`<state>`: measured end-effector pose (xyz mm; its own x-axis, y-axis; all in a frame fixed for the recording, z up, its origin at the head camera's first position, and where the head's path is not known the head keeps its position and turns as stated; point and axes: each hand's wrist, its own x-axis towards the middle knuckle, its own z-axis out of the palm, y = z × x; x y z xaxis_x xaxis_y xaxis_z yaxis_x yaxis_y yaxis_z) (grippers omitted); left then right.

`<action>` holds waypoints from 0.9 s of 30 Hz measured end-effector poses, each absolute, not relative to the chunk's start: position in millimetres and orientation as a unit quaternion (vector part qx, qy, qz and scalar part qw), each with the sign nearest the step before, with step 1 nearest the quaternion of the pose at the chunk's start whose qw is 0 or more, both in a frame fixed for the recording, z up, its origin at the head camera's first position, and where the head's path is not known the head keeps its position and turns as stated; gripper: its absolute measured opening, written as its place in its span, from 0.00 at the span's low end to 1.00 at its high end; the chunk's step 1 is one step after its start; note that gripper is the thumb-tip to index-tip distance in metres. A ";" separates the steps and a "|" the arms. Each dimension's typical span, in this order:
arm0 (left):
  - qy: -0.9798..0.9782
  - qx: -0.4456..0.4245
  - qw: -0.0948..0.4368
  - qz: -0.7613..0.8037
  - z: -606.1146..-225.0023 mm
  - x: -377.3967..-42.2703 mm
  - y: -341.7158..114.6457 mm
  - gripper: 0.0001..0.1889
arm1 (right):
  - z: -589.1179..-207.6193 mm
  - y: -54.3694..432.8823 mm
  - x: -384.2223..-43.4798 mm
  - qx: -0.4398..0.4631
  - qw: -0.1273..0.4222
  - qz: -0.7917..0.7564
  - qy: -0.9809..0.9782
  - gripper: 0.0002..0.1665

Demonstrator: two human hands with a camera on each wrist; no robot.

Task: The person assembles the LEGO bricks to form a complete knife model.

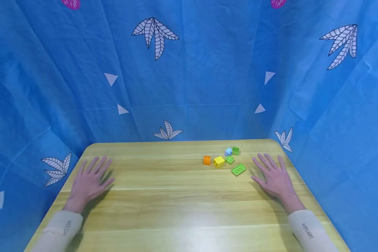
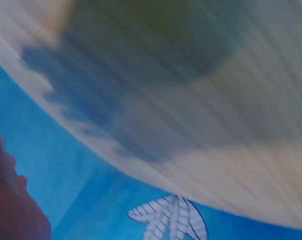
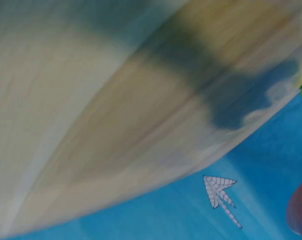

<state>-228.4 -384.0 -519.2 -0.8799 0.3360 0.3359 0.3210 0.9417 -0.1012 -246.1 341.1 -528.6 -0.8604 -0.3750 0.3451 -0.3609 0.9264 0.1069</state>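
Two pale sleeves (image 1: 313, 232) reach over the wooden table (image 1: 163, 206), the left hand (image 1: 86, 185) at nine o'clock and the right hand (image 1: 276, 179) at three, fingers straight and spread, with an orange brick (image 1: 207, 160), yellow brick (image 1: 218, 161), blue brick (image 1: 228, 152) and three green bricks (image 1: 238, 169) lying between one and two o'clock.

2 off-white sleeves (image 1: 317, 233), dark lettering (image 1: 67, 228) near each cuff (image 1: 297, 214), bare fingers (image 1: 91, 166)

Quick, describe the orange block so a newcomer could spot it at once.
In the head view, find the wooden table; near its far edge, right of centre, is a cluster of toy blocks, left of the right hand. The orange block is the leftmost, beside the yellow block, and the only orange one among green, yellow and blue.
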 end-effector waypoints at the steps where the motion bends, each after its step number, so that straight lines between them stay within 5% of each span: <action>1: -0.971 -0.163 0.172 0.004 -518.3 -228.6 -378.8 0.42 | -528.0 338.7 -246.6 0.189 0.178 -0.010 -0.966 0.46; 27: -0.952 -0.119 0.039 -0.279 -528.6 -229.2 -278.9 0.42 | -522.1 262.2 -268.7 0.148 0.121 0.170 -0.967 0.42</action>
